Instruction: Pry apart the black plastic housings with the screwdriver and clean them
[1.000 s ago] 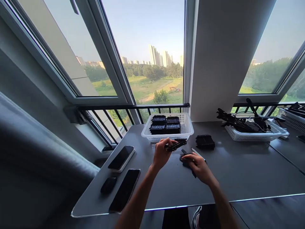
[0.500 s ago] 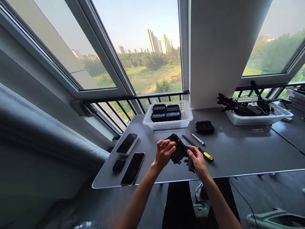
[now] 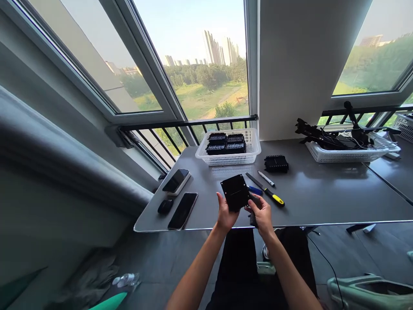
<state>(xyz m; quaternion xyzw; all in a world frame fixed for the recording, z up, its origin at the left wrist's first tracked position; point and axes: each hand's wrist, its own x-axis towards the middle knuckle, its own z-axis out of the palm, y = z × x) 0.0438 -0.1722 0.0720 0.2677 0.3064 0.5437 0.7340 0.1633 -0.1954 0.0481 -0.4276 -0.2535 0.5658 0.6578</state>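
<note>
My left hand [image 3: 227, 216] is closed on a square black plastic piece [image 3: 235, 191], thumb up along its left side. Its flat face, with small holes near the corners and a thin slot in the middle, is towards me. My right hand [image 3: 263, 216] grips a dark grey, thick-bodied object [image 3: 253, 218] at the piece's lower right corner; the fingers hide much of it and its kind is unclear. Just beyond lie a file with a yellow and black handle [image 3: 275, 197], a blue-bodied item [image 3: 254, 190] and a white marker pen [image 3: 266, 178].
A white basket [image 3: 230, 160] holds several black plastic pieces. Another black piece [image 3: 276, 163] lies right of it. A second white basket [image 3: 351, 156] carries black parts and cables. Two phones [image 3: 183, 211] and a black mouse [image 3: 165, 206] lie left. The table's front edge is close.
The black piece has turned so its flat face shows instead of its toothed edge. My left hand has shifted from its top to beneath it. The blue item has come into view.
</note>
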